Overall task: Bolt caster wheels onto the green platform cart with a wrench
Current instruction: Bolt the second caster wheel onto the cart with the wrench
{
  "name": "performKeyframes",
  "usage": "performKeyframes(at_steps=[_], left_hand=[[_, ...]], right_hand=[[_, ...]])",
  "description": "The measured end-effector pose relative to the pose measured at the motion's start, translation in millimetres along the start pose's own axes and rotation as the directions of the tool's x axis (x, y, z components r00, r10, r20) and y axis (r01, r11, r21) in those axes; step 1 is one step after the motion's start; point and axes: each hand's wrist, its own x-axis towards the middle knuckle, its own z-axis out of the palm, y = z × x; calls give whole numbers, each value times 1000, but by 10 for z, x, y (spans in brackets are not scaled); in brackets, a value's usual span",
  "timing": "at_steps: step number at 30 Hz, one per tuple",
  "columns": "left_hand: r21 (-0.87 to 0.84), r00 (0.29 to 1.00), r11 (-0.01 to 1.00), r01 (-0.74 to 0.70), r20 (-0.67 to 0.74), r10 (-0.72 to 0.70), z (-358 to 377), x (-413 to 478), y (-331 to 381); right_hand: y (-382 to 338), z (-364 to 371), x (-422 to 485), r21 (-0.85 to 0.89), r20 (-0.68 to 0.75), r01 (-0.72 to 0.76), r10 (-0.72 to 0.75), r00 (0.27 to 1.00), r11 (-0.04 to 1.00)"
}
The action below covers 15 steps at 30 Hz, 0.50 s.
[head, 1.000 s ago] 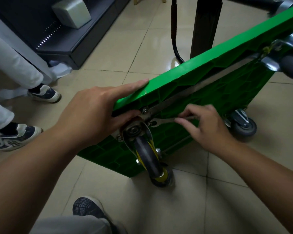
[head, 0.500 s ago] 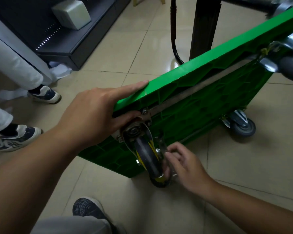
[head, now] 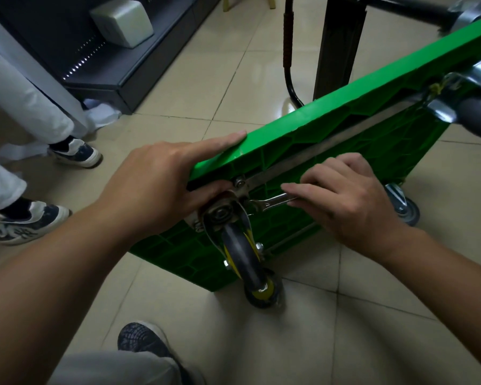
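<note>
Head view, looking down on a green cart tipped up on its long edge over a tiled floor, ribbed underside turned toward the camera. Holding the near corner with the left hand: fingers laid straight along the top face, thumb tucked beneath the rim, pinching the edge between them. Just below that thumb, a caster wheel on its metal plate, dark tyre and yellow hub reaching down to the floor. Gripping a silver wrench in the right hand, fingers curled over the handle, open head pointing left and set against the plate's right side; probably seated on a nut there, though too hidden by the plate to be sure. Just above the wrench head, a bolt at the end of a flat metal strip running up and right across the underside. Further along the lower edge, past the right wrist, a second caster near the floor. At the upper right, a third caster, blurred and cut by the frame. Behind the cart, a black post. At the left, dark-and-white sneakers of another person in pale trousers, near a dark low shelf carrying a grey box. At the bottom, toe of a dark shoe.
</note>
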Motion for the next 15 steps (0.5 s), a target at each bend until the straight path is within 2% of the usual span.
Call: performKeyframes(at_steps=[2, 7, 15], left_hand=[[14, 1000, 1000, -2, 1, 2, 5, 4, -15], [3, 1000, 1000, -5, -10, 5, -8, -3, 3], [13, 1000, 1000, -18, -23, 18, 2, 0, -3]], right_hand=[[20, 26, 14, -48, -8, 29, -30, 1000, 998], [12, 78, 37, -59, -57, -16, 12, 998, 998], [20, 98, 48, -52, -14, -8, 7, 1000, 999]])
